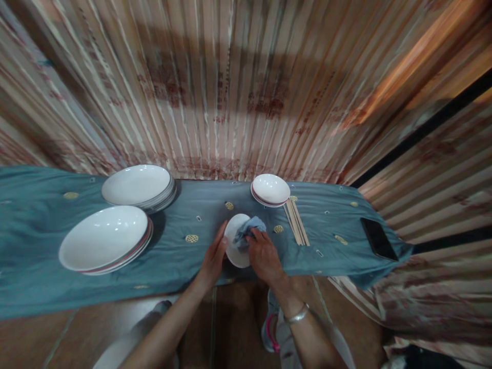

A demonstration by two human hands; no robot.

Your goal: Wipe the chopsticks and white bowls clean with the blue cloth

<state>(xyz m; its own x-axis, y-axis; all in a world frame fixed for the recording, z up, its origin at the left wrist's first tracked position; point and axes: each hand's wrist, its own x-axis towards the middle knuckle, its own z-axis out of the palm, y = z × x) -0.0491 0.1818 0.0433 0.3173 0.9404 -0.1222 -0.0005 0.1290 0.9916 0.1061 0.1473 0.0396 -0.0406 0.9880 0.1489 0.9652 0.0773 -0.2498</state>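
Note:
My left hand (212, 261) grips the left rim of a small white plate (234, 252), held tilted just above the blue cloth. Pressed against the plate's face is a grey-blue rag (248, 230), bunched under the fingers of my right hand (264, 256). A metal bangle circles my right wrist. Just beyond the plate stands a short stack of small white bowls (270, 189), and a bundle of wooden chopsticks (296, 221) lies to its right.
A blue embroidered cloth (34, 230) covers the table. Two stacks of large white plates sit at the left, one (103, 238) near, one (137, 185) farther back. A black phone (378, 239) lies near the right edge. Striped curtains hang behind.

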